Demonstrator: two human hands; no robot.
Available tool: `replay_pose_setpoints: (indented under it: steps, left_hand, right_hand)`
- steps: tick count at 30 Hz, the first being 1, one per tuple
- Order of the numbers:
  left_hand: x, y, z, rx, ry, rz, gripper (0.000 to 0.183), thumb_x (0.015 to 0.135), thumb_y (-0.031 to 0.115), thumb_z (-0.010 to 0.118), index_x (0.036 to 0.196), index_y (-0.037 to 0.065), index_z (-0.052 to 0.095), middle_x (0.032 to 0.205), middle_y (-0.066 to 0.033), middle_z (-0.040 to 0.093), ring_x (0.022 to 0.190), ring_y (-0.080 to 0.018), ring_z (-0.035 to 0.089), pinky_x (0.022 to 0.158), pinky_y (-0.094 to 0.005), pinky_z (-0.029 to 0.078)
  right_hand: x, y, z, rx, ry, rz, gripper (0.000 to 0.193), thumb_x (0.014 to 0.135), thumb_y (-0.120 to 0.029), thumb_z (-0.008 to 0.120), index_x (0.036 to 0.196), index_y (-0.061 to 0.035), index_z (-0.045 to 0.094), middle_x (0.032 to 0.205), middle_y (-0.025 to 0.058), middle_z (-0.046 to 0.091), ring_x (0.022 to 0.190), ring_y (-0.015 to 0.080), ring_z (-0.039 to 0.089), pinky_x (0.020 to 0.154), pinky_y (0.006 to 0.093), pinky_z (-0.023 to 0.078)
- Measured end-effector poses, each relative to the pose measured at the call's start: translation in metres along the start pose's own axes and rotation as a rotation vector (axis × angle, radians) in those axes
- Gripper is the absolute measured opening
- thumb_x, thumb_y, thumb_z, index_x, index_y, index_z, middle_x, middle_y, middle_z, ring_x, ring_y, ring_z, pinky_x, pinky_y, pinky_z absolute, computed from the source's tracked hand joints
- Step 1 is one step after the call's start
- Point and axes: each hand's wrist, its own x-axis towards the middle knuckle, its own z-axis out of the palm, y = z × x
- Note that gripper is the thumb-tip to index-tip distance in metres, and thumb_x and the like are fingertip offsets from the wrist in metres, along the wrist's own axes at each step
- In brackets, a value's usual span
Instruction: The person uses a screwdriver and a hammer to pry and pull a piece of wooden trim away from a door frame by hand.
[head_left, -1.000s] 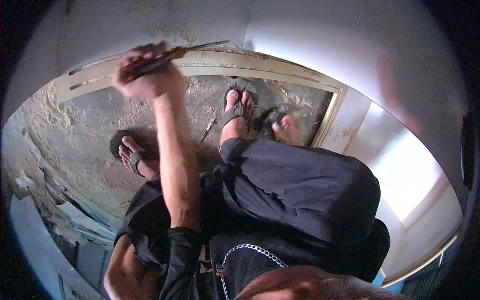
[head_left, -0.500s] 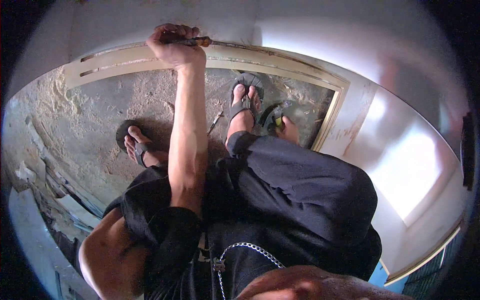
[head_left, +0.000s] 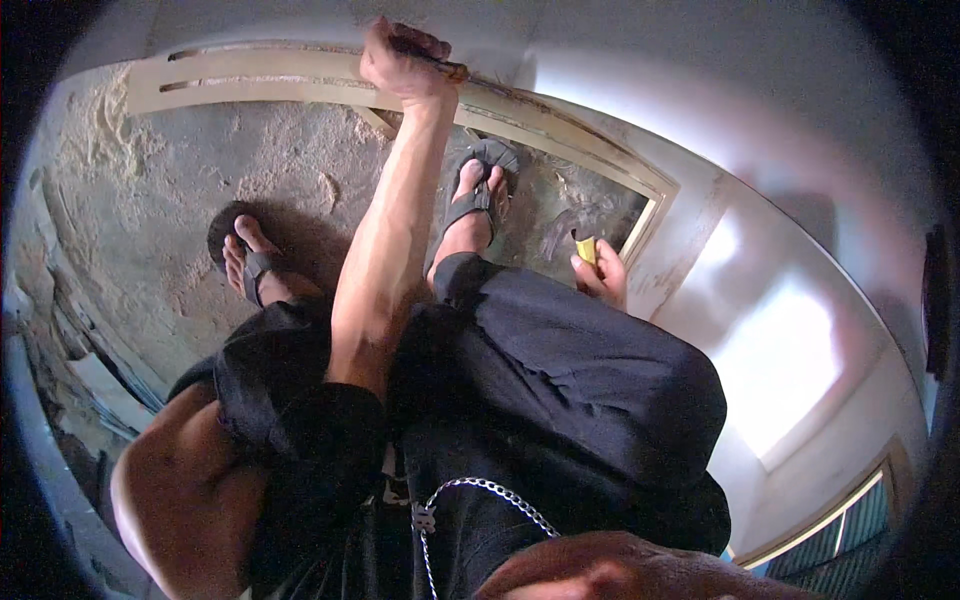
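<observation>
My left hand [head_left: 408, 62] is a fist around the dark and orange handle of a screwdriver [head_left: 457, 72]. Its thin shaft runs to the right along a cream wooden frame [head_left: 250, 72], and I cannot make out its tip. Beyond my right knee, my right hand [head_left: 602, 274] grips a yellow-handled hammer [head_left: 587, 250]. The hammer's head is smeared and hard to tell from the floor. The frame has two long slots at its left end and a corner on the right.
My sandalled feet [head_left: 258, 265] stand on a dusty concrete floor [head_left: 170, 200] strewn with wood shavings. A pale wooden panel or wall [head_left: 640, 60] rises behind the frame. Scrap strips [head_left: 100, 385] lie at the left. A slatted opening [head_left: 840, 530] is at the lower right.
My left hand with the screwdriver now appears further right and higher in the picture. My right hand with the hammer has moved right and slightly down. The whole view has shifted a little.
</observation>
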Motion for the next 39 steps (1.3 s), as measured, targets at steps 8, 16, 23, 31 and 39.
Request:
replay_pose_setpoints:
  steps: [8,16,23,31,39]
  left_hand:
    - [0.017,-0.004,0.001,-0.271,-0.195,-0.015,0.034,0.089,0.035,0.065,0.07,0.009,0.053,0.052,-0.0013,0.045,0.042,-0.0142,0.041,0.044,-0.0321,0.038]
    - [0.046,-0.036,-0.007,-0.144,-0.397,0.108,0.037,0.091,0.04,0.065,0.071,0.011,0.052,0.054,-0.0012,0.044,0.044,-0.0136,0.042,0.045,-0.0314,0.042]
    - [0.058,-0.054,0.008,-0.27,-0.383,0.034,0.031,0.093,0.034,0.062,0.074,0.011,0.053,0.06,0.0002,0.043,0.052,-0.0128,0.041,0.051,-0.031,0.035]
    - [0.07,-0.037,-0.007,-0.061,-0.19,0.138,0.039,0.097,0.041,0.056,0.074,0.009,0.05,0.063,-0.001,0.047,0.05,-0.0115,0.036,0.047,-0.0284,0.031]
    - [0.027,0.0,0.015,0.366,-0.001,0.216,0.047,0.095,0.05,0.059,0.075,0.008,0.052,0.053,-0.0026,0.048,0.039,-0.0131,0.039,0.037,-0.0311,0.033]
  right_hand:
    - [0.0,-0.116,0.025,-0.608,-0.299,-0.328,0.023,0.091,-0.019,0.066,0.097,-0.002,0.053,0.076,0.0112,0.053,0.068,0.0179,0.054,0.063,0.0338,0.043]
    - [-0.011,-0.245,0.082,-0.367,-0.357,-0.574,0.03,0.099,-0.027,0.058,0.117,-0.0035,0.056,0.093,0.0089,0.063,0.09,0.0153,0.063,0.079,0.0309,0.052]
    - [-0.038,-0.339,0.1,-0.341,-0.286,-0.532,0.033,0.102,-0.033,0.05,0.111,-0.0017,0.055,0.072,0.0022,0.055,0.05,0.0082,0.048,0.044,0.0232,0.041]
    - [-0.055,-0.358,0.099,0.085,-0.45,-0.534,0.043,0.106,-0.034,0.037,0.111,0.0063,0.051,0.079,0.0053,0.053,0.045,0.0083,0.044,0.034,0.0222,0.04]
    - [-0.031,-0.35,0.066,0.103,-0.508,-0.637,0.037,0.104,-0.025,0.041,0.121,0.0078,0.046,0.085,0.0082,0.054,0.048,0.0087,0.047,0.035,0.0206,0.04]
